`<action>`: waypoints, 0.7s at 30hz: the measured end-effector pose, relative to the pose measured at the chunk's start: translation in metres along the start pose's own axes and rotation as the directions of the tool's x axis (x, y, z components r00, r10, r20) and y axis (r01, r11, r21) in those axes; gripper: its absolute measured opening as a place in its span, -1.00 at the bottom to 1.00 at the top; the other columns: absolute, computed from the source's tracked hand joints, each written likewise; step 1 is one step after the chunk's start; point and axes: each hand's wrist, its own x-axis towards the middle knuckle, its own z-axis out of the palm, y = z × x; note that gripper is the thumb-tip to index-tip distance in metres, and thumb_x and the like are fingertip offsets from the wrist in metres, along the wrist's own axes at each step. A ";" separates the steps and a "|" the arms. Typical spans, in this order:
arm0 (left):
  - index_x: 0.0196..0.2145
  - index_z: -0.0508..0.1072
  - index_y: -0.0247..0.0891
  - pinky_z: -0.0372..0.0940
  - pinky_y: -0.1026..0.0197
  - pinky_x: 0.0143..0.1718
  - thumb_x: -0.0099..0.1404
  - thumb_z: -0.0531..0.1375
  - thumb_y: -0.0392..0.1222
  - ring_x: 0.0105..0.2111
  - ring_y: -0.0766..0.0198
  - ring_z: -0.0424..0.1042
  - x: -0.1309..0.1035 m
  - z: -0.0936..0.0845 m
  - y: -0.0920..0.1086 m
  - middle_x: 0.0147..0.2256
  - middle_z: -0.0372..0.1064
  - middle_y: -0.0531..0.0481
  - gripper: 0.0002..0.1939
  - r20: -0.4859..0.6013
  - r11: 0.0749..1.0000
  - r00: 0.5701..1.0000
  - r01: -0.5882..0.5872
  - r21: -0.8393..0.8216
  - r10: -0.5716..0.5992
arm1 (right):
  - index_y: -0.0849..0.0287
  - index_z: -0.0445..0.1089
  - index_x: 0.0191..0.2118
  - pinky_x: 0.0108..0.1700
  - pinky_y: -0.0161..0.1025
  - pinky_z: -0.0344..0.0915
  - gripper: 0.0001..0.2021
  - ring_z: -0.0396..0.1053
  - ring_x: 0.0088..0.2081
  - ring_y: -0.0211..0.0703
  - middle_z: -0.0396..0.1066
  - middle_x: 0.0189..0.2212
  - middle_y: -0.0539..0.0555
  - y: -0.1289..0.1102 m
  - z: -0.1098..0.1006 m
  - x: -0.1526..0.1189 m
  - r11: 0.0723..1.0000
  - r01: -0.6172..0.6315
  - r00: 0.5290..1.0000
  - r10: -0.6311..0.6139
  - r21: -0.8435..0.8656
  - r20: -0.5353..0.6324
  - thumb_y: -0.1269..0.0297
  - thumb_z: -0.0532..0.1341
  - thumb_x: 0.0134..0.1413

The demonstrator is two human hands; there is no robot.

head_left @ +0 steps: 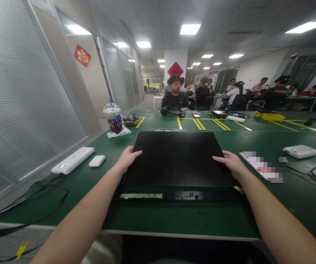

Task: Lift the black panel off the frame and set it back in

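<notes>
A flat black rectangular panel (176,159) lies in front of me, held by both side edges. My left hand (127,157) grips its left edge, thumb on top and the other fingers hidden at the side and beneath. On the opposite edge, my right hand (231,163) holds it the same way. Along the panel's near side runs a dark strip with a green circuit board (141,196) at its left end and small dark parts further right. Whether panel and strip are joined cannot be made out.
On the green table (180,220) stand a drink cup (114,119), a metal bowl (131,121), a white power bank (73,160) and a small white case (96,160). To the right lie a phone (261,167) and a white box (301,151) near black cables. A person (175,97) sits opposite.
</notes>
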 end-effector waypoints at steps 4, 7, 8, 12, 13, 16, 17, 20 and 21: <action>-0.29 0.40 -0.25 0.38 0.12 -0.27 -0.04 0.45 -0.12 -0.29 0.05 0.54 0.000 0.000 -0.004 -0.32 0.54 -0.10 -0.60 -0.040 0.969 0.996 -0.071 0.236 0.083 | 0.21 0.46 -0.07 -0.49 -0.23 0.47 -0.47 0.53 -0.49 -0.05 0.57 -0.45 0.11 -0.001 0.000 -0.003 0.999 -0.008 1.000 0.007 -0.054 -0.019 0.54 0.48 -0.29; -0.25 0.40 -0.24 0.37 0.10 -0.19 -0.12 0.49 -0.07 -0.20 -0.01 0.53 -0.003 0.000 -0.002 -0.24 0.54 -0.15 -0.49 -0.065 0.937 0.989 -0.104 0.334 0.133 | 0.18 0.43 -0.01 -0.46 -0.22 0.48 -0.42 0.54 -0.47 -0.03 0.57 -0.45 0.09 -0.002 0.001 -0.004 0.995 -0.007 1.000 0.006 -0.095 -0.012 0.55 0.46 -0.27; -0.24 0.39 -0.24 0.37 0.10 -0.17 -0.14 0.49 -0.07 -0.18 -0.01 0.53 -0.004 -0.001 -0.001 -0.22 0.54 -0.16 -0.47 -0.065 0.935 0.989 -0.103 0.339 0.132 | 0.18 0.42 -0.01 -0.45 -0.22 0.48 -0.41 0.54 -0.46 -0.03 0.57 -0.45 0.09 -0.002 0.001 -0.004 0.995 -0.006 1.000 0.006 -0.102 -0.007 0.55 0.46 -0.27; -0.22 0.37 -0.25 0.37 0.08 -0.15 -0.10 0.46 -0.07 -0.14 -0.02 0.53 -0.002 -0.003 0.000 -0.17 0.53 -0.18 -0.47 -0.032 0.930 0.994 -0.083 0.358 0.101 | 0.14 0.41 -0.02 -0.39 -0.22 0.49 -0.44 0.54 -0.42 -0.06 0.58 -0.40 0.07 0.000 -0.001 -0.002 0.988 -0.028 0.999 0.032 -0.149 0.025 0.52 0.45 -0.25; -0.22 0.37 -0.25 0.37 0.07 -0.15 -0.08 0.45 -0.06 -0.14 -0.03 0.53 -0.001 -0.004 -0.001 -0.17 0.53 -0.18 -0.49 -0.022 0.926 0.995 -0.082 0.370 0.097 | 0.13 0.41 -0.03 -0.37 -0.21 0.49 -0.45 0.54 -0.41 -0.06 0.58 -0.39 0.07 0.000 -0.002 -0.001 0.986 -0.034 0.999 0.040 -0.163 0.031 0.50 0.45 -0.24; -0.22 0.37 -0.25 0.39 0.06 -0.17 -0.06 0.43 -0.03 -0.14 -0.04 0.53 0.004 -0.006 -0.005 -0.19 0.55 -0.17 -0.50 -0.002 0.915 0.996 -0.081 0.395 0.089 | 0.11 0.40 -0.02 -0.32 -0.17 0.49 -0.43 0.55 -0.38 -0.04 0.58 -0.36 0.07 0.001 -0.005 0.002 0.980 -0.037 0.998 0.045 -0.196 0.041 0.46 0.47 -0.26; -0.22 0.37 -0.25 0.39 0.06 -0.18 -0.06 0.42 -0.02 -0.14 -0.05 0.53 0.005 -0.007 -0.006 -0.20 0.55 -0.17 -0.50 -0.001 0.912 0.996 -0.079 0.401 0.087 | 0.11 0.39 -0.01 -0.32 -0.16 0.49 -0.42 0.55 -0.37 -0.03 0.58 -0.36 0.07 0.002 -0.006 0.003 0.977 -0.036 0.998 0.046 -0.209 0.041 0.45 0.47 -0.27; -0.22 0.38 -0.25 0.40 0.05 -0.19 -0.07 0.42 0.00 -0.14 -0.07 0.54 0.007 -0.009 -0.008 -0.20 0.55 -0.18 -0.49 0.007 0.905 0.996 -0.084 0.417 0.089 | 0.12 0.39 -0.01 -0.33 -0.16 0.48 -0.40 0.55 -0.36 -0.01 0.58 -0.37 0.09 0.002 -0.007 0.003 0.970 -0.041 0.998 0.052 -0.239 0.040 0.42 0.48 -0.28; -0.22 0.39 -0.25 0.40 0.05 -0.19 -0.08 0.42 0.00 -0.14 -0.07 0.54 0.008 -0.009 -0.009 -0.20 0.55 -0.18 -0.49 0.011 0.904 0.996 -0.089 0.418 0.093 | 0.12 0.38 -0.01 -0.33 -0.16 0.48 -0.40 0.55 -0.36 -0.01 0.58 -0.37 0.09 0.002 -0.007 0.003 0.970 -0.042 0.998 0.053 -0.239 0.041 0.41 0.48 -0.28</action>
